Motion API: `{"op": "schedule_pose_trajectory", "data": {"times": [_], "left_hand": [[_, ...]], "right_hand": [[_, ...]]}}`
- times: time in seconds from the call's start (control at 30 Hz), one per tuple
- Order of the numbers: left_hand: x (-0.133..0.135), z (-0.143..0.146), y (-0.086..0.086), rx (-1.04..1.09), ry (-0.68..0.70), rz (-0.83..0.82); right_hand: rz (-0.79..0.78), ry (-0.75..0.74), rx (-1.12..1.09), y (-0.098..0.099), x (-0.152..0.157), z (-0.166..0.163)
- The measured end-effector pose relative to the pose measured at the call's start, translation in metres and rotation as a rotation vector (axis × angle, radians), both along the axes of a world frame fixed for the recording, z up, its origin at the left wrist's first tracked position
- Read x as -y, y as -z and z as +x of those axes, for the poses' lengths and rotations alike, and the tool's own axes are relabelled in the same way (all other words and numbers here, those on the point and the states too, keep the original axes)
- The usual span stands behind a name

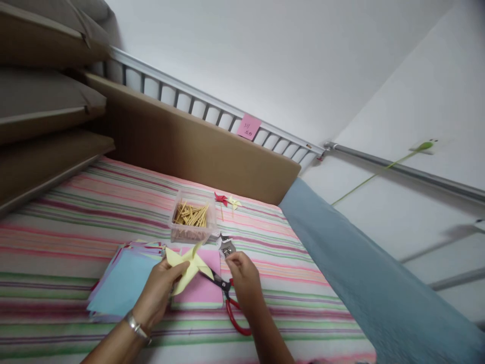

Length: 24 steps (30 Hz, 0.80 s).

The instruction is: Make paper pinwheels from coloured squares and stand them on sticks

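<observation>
My left hand [161, 289] pinches a folded yellow paper pinwheel [188, 265] and holds it above a pink sheet [200, 290]. My right hand [244, 280] has its fingers closed at a small silver stapler [226, 247] lying on the striped cloth. Red-handled scissors [232, 308] lie partly under my right hand and wrist. A clear plastic box of wooden sticks [191, 220] stands just beyond both hands.
A stack of coloured paper squares [121, 283], blue on top, lies at the left. Two small finished pinwheels, red and yellow [226, 200], lie behind the box. A brown board [197, 151] lines the back; grey-blue fabric [364, 283] covers the right side.
</observation>
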<state>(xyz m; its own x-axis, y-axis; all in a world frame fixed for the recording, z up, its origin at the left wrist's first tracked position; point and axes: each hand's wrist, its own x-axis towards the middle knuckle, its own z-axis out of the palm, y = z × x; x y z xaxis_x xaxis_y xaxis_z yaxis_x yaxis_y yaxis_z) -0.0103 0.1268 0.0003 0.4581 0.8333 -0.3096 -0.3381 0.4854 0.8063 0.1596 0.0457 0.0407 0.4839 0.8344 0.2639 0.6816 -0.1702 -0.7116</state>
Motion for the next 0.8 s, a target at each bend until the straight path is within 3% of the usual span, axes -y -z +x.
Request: {"op": "schedule_pose_trajectory", "data": {"times": [0.17,0.5,0.8], "left_hand": [[0.005,0.005,0.001,-0.04,-0.029,0.041],[0.014,0.008,-0.003,-0.001,0.046,0.127],[0.016,0.008,-0.008,0.107,0.064,0.088]], "right_hand": [[0.088,-0.249,-0.019,-0.02,0.006,-0.044],[0.019,-0.192,-0.066,0.0,-0.001,-0.051],[-0.027,-0.164,-0.089,-0.001,-0.005,-0.054]]}}
